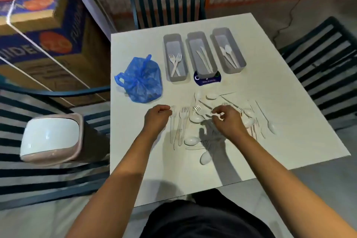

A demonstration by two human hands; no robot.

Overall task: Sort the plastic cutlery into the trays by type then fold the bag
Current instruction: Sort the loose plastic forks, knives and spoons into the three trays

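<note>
1. Cutlery pile (pixel 216 121) lies loose mid-worktop, handles mostly running toward near edge.
2. Right hand (pixel 226 119) pinches a white piece, type unclear.
3. Left hand (pixel 157 115) curled narrow beside forks (pixel 178 121), seemingly empty.
4. Trays (pixel 202 54) sit beyond, toward far edge.

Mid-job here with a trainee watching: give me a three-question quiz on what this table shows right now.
1. True or false: the crumpled blue plastic bag lies left of the three grey plastic trays.
2. Which grey tray holds the white plastic forks: A left tray, B middle tray, C right tray?
3. Fill in: the right hand pinches a white plastic ____ handle above the loose pile.

Key: 1 true. 2 A. 3 cutlery; its type is hidden.
</note>
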